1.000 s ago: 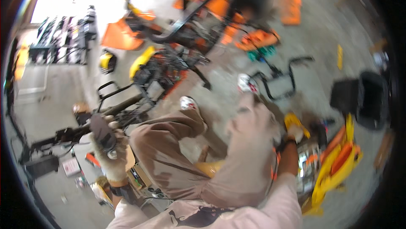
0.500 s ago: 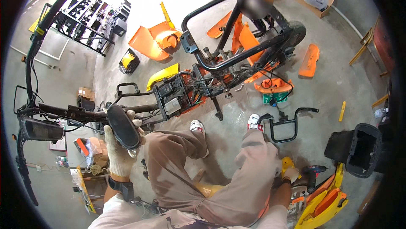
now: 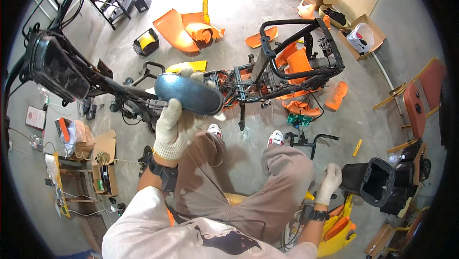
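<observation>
My left hand (image 3: 172, 132), in a pale knit glove, is closed around a dark, glossy oval shell (image 3: 189, 94); its fingertips show past the far edge. I cannot tell what part it is. This shell is held up in front of the stripped scooter frame (image 3: 244, 84), hiding some of it. To the right, my gloved right hand (image 3: 330, 182) is raised beside my knee with its fingers curled; whatever is in them, if anything, is hidden. Below that hand lies a yellow and orange body panel (image 3: 337, 232), and a black open bin-like case (image 3: 377, 182) stands to its right.
Orange panels (image 3: 177, 29) lie on the floor behind the frame. A bent black tube bracket (image 3: 313, 142) rests ahead of my right foot. Red chairs (image 3: 413, 111) and cardboard boxes (image 3: 363, 37) line the right side. The handlebar and headlight (image 3: 55, 68) rise at the left.
My left hand has moved right and up with the oval shell, which has turned from upright to nearly sideways. My right hand has lifted away from the yellow thing near the drill. The view has shifted.
</observation>
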`<act>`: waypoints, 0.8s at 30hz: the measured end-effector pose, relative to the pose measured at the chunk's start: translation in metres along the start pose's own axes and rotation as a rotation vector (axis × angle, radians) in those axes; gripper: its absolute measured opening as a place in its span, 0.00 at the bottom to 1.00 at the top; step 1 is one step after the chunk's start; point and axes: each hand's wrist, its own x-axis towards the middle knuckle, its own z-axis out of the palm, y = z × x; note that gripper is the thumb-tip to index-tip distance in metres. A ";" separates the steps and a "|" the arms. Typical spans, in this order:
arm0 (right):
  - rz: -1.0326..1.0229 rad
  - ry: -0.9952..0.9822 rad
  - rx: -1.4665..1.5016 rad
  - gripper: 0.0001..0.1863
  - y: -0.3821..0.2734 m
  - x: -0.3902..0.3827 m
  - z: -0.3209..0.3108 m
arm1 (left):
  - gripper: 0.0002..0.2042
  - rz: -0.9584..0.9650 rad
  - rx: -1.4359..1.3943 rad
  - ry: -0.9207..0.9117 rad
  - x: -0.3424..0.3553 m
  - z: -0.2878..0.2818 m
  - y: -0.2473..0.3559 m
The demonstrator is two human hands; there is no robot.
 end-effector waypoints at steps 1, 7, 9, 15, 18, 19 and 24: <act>-0.015 0.018 -0.015 0.06 -0.036 -0.008 0.010 | 0.35 0.011 -0.087 0.056 0.003 0.002 0.001; -0.417 -0.386 0.059 0.04 -0.201 -0.076 0.120 | 0.29 0.029 -0.177 0.058 0.016 -0.005 0.019; -0.476 -0.528 0.079 0.05 -0.238 -0.097 0.156 | 0.28 0.085 -0.029 0.027 0.025 -0.004 0.018; -0.773 -0.610 0.029 0.06 -0.296 -0.112 0.246 | 0.27 0.119 -0.072 -0.044 0.066 -0.006 0.009; -0.821 -0.567 0.049 0.07 -0.304 -0.105 0.264 | 0.28 0.161 -0.085 -0.066 0.088 -0.001 0.001; -0.839 -0.544 0.065 0.07 -0.301 -0.097 0.269 | 0.28 0.165 -0.084 -0.079 0.091 0.003 0.001; -0.691 -0.496 0.119 0.07 -0.294 -0.078 0.275 | 0.33 0.212 0.130 -0.140 0.110 -0.004 -0.001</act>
